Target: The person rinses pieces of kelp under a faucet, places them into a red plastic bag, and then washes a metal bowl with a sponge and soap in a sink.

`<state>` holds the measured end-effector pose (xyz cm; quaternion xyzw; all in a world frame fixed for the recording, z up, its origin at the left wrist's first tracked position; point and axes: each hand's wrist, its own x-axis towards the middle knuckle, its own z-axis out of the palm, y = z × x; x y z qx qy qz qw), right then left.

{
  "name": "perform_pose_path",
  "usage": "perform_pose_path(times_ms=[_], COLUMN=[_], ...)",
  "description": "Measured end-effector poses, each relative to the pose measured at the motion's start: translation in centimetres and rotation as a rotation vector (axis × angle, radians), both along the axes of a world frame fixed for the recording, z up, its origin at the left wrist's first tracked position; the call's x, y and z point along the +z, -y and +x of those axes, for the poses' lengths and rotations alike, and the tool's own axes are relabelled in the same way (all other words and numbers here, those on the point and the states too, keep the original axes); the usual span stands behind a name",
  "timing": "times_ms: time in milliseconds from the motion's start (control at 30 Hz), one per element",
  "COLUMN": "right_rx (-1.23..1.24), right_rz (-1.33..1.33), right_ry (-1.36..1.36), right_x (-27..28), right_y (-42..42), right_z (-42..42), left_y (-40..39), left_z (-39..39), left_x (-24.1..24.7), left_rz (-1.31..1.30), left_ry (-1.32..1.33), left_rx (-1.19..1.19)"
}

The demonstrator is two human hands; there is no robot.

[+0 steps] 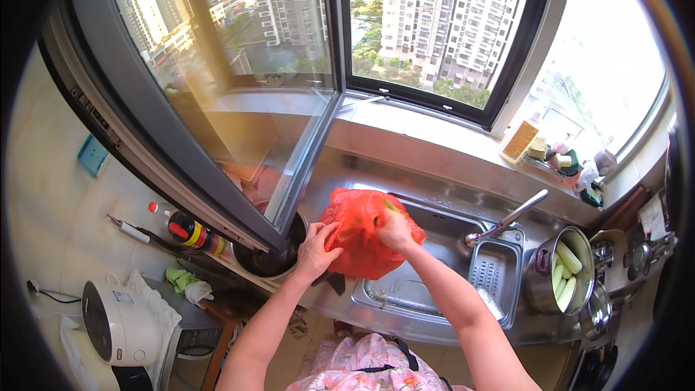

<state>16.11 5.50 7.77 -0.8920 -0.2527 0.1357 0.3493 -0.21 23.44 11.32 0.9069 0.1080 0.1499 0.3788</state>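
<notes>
A red plastic bag (361, 250) is held over the left edge of the stainless steel sink (429, 228). My left hand (319, 250) pinches the bag's left side between thumb and fingers. At the bag's upper right, my right hand (392, 229) is at its opening, the fingers partly hidden by the plastic; something green shows beside them. What else the bag holds is hidden. Small scraps lie in the bottom of the sink. A dark round pot (271, 260) stands just left of my left hand, partly behind the window frame.
An open window sash (304, 174) juts over the counter at left. The faucet (510, 217) rises right of the main basin, beside a small drain basket (494, 269). A steel pot (551, 288) with peeled pale-green vegetables stands at right. Bottles (187, 229) stand at left.
</notes>
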Motion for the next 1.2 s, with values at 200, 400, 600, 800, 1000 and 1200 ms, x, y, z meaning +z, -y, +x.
perform_pose_path(times_ms=[200, 400, 600, 800, 1000, 1200], right_rx=[-0.454, -0.715, -0.784, -0.897, -0.922, -0.484], right_rz=[0.939, 1.232, 1.482, 1.774, 1.821, 1.234], right_ry=[-0.722, -0.821, -1.047, -1.139, -1.326, -1.482], right_x=[1.7, -0.2, -1.1, 2.3, -1.8, 1.7], right_y=[0.3, -0.8, -0.7, -0.6, -1.3, -5.0], right_z=[1.7, 2.5, 3.6, 5.6, 5.7, 0.6], left_y=[0.0, 3.9, 8.7, 11.5, 8.4, 0.8], left_z=[-1.4, -1.6, -1.1, -3.8, 2.0, 4.0], left_x=[0.0, -4.4, 2.2, 0.4, 7.1, 4.0], left_rz=[0.077, -0.053, -0.223, -0.34, -0.462, -0.158], left_ry=[-0.021, -0.111, -0.124, -0.205, 0.118, 0.015], left_rx=[0.143, -0.014, -0.228, -0.286, -0.118, 0.119])
